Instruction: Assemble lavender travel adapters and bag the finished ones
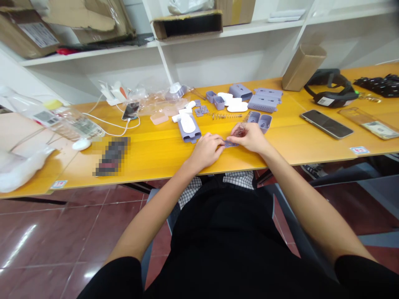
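Observation:
My right hand (251,137) pinches a thin metal coil spring (240,130) just above the table. Under its fingertips lies a small flat purple plastic plate (230,144). My left hand (207,150) rests with curled fingers at the plate's left edge, its fingertips against the plate; part of the plate is hidden by both hands. Left of my hands lies a purple case (190,135) with a white oval piece (188,123) on top. Two purple cups (264,121) stand beyond my right hand. More coil springs (229,116) lie in a row behind the hands.
Farther back are purple perforated housings (263,103), white oval parts (237,106) and clear plastic packaging (165,104). Phones (326,123) lie to the right and left, one on a white cable (109,133). A cardboard box (302,68) and black headset (332,93) stand back right.

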Demonstrator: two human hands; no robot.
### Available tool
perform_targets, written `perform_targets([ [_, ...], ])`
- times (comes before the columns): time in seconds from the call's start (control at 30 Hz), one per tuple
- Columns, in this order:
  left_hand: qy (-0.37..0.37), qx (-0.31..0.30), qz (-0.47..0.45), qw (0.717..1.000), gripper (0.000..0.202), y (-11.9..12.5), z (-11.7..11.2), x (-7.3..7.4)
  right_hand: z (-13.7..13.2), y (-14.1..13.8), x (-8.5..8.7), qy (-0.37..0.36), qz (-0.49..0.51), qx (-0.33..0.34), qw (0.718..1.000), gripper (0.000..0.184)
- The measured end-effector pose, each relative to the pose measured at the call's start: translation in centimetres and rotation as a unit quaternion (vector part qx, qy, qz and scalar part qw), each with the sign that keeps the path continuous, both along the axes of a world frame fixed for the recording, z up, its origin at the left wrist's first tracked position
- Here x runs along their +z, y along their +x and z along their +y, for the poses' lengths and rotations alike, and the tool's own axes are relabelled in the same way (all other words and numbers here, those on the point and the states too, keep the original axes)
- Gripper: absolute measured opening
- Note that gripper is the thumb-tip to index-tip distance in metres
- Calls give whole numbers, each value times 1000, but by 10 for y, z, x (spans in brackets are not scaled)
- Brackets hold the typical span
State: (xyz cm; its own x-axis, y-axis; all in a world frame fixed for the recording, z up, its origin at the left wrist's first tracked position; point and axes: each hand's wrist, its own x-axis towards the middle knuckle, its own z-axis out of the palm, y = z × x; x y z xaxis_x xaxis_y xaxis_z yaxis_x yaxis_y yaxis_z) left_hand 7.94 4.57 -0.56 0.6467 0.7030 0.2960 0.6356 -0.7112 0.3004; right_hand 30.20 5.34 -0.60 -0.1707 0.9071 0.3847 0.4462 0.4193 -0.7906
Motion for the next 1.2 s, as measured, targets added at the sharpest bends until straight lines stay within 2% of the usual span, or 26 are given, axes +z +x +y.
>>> perform_targets([
  [0.17,2,2,-1,1000,22,0,0,-2,0,1,0,4,-34,-4,999,31],
  [0.33,6,6,4,1000,23,1,1,-2,1,3,0,3,-48,-15,999,26],
  [0.87,3,8,11,1000,25,1,-2,1,3,8,-2,-70,15,68,995,40],
  [1.2,3,8,13,1000,26,2,-2,2,3,7,-2,-51,-23,72,996,16],
])
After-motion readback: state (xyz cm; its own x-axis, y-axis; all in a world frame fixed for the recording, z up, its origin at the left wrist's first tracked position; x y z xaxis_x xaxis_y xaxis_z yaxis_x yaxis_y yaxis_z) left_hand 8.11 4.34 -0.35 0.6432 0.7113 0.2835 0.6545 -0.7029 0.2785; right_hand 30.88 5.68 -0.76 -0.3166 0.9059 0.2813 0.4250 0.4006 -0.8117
